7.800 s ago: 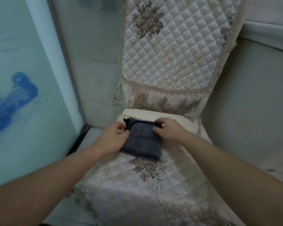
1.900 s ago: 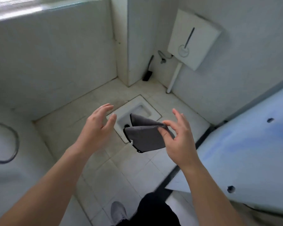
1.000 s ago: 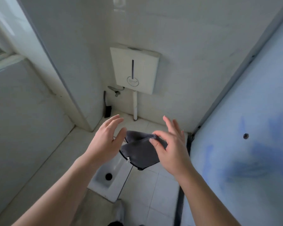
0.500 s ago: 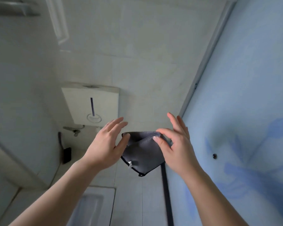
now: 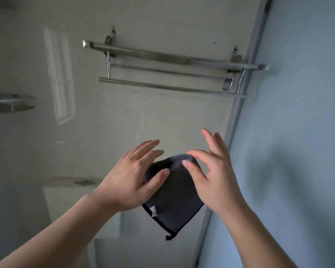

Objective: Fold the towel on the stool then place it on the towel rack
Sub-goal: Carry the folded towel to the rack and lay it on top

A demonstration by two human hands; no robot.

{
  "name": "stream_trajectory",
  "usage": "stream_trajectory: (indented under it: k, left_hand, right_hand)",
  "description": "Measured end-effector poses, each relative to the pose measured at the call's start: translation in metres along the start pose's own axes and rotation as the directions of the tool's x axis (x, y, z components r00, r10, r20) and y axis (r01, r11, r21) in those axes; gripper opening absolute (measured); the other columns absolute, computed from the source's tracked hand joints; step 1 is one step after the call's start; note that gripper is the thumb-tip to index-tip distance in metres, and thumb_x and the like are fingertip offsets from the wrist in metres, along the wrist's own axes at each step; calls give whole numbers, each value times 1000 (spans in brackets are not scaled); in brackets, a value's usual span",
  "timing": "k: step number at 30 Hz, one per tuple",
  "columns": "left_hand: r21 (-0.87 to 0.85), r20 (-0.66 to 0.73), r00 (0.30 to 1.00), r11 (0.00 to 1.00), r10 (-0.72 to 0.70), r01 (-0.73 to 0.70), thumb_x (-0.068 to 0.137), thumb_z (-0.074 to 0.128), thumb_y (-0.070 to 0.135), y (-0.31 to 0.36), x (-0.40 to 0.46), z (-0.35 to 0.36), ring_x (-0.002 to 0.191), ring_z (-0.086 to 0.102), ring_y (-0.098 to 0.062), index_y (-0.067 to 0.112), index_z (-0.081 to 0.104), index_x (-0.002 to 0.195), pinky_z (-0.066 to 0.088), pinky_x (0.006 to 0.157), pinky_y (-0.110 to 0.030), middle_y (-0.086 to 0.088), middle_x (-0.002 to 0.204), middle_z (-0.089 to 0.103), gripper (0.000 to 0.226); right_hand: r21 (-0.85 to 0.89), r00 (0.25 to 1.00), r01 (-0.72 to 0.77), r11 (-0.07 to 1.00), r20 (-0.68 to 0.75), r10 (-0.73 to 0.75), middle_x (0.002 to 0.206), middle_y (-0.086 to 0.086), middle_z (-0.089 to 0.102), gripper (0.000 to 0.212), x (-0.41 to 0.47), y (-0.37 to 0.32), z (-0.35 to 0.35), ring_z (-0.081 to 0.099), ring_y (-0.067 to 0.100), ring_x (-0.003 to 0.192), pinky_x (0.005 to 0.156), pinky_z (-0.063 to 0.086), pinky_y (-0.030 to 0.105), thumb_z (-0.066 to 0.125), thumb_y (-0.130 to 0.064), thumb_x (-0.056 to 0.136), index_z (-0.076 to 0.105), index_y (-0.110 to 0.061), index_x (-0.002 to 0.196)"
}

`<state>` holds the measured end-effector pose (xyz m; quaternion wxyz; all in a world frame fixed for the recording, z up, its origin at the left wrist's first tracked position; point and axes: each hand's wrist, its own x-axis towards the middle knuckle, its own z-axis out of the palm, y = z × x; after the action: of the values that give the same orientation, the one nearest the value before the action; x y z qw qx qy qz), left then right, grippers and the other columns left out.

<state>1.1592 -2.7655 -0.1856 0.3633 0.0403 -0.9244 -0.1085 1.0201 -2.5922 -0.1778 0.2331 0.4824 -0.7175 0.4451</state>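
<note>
The folded dark grey towel (image 5: pixel 175 198) hangs in the air between my two hands, a corner with black trim and a small white tag pointing down. My right hand (image 5: pixel 211 175) pinches its upper folded edge between thumb and forefinger, the other fingers spread. My left hand (image 5: pixel 135 176) holds the towel's left side with the thumb on its front; the fingers are stretched out behind it. The metal towel rack (image 5: pixel 170 74) is fixed to the tiled wall above and beyond the hands, with an upper shelf of rails and a lower bar. The stool is out of view.
A pale blue frosted glass door (image 5: pixel 298 132) with a metal frame stands close on the right. A small metal shelf (image 5: pixel 10 102) juts from the wall at the left. The white cistern box (image 5: pixel 66 206) is on the wall at lower left.
The view has swung up from the floor and cistern to the wall, bringing the towel rack into sight. Both hands have risen with the towel, and the left thumb now lies on it.
</note>
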Motion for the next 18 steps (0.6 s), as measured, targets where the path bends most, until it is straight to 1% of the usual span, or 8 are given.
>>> stream_trajectory:
  k: [5, 11, 12, 13, 15, 16, 17, 18]
  left_hand:
    - [55, -36, 999, 998, 37, -35, 81, 65, 54, -5, 70, 0, 147, 30, -13, 18, 64, 119, 36, 112, -39, -2, 154, 42, 52]
    - [104, -121, 991, 994, 49, -37, 81, 65, 48, -6, 121, 11, 143, 36, -15, 16, 70, 109, 40, 110, -40, -1, 152, 45, 43]
    - [92, -136, 990, 995, 43, -30, 81, 65, 47, -6, 126, 13, 143, 37, -15, 16, 70, 109, 40, 109, -40, 0, 152, 46, 42]
    - [73, -145, 989, 997, 34, -23, 81, 65, 47, -6, 130, 15, 142, 38, -15, 17, 70, 110, 40, 110, -40, 0, 151, 46, 42]
    - [19, -157, 987, 1000, 22, -19, 81, 65, 49, -7, 136, 18, 142, 38, -13, 20, 70, 113, 39, 110, -36, 3, 151, 46, 43]
    - [-5, -165, 986, 1000, 25, -26, 80, 65, 51, -8, 139, 20, 141, 38, -11, 23, 69, 114, 38, 110, -33, 4, 150, 47, 44]
    - [-23, -172, 985, 999, 32, -36, 80, 66, 52, -8, 141, 22, 141, 38, -8, 25, 69, 115, 37, 110, -29, 6, 150, 47, 44]
    - [-37, -179, 983, 998, 41, -48, 80, 66, 52, -8, 144, 23, 140, 38, -6, 27, 70, 115, 36, 109, -27, 7, 150, 47, 43]
  right_hand:
    - [51, 994, 49, 998, -98, -43, 163, 0, 36, 11, 67, 27, -9, 20, 28, 154, 117, 26, 61, 70, -29, 94, 75, -23, 102]
    - [89, 975, 123, 988, -195, -104, 160, 4, 40, 13, 116, 60, -21, 28, 31, 151, 118, 30, 55, 72, -25, 92, 78, -17, 101]
    - [97, 973, 121, 988, -206, -99, 160, 4, 41, 14, 122, 65, -23, 28, 30, 151, 119, 29, 52, 73, -25, 92, 78, -17, 102]
    - [112, 972, 114, 987, -217, -88, 160, 3, 41, 16, 126, 70, -25, 28, 28, 151, 121, 27, 44, 73, -26, 91, 78, -16, 104]
    - [143, 969, 100, 985, -240, -64, 159, 0, 41, 23, 132, 78, -31, 28, 23, 152, 120, 21, 21, 71, -31, 91, 78, -16, 106]
    - [151, 966, 96, 984, -252, -56, 159, -2, 41, 25, 135, 81, -33, 27, 21, 152, 117, 18, 13, 69, -33, 90, 78, -17, 107]
    - [158, 964, 90, 983, -263, -46, 159, -2, 41, 25, 137, 85, -36, 26, 19, 152, 116, 17, 12, 69, -34, 90, 78, -18, 107]
    - [163, 961, 85, 983, -274, -38, 159, -2, 42, 24, 140, 88, -38, 26, 18, 152, 117, 17, 15, 69, -35, 90, 78, -19, 106]
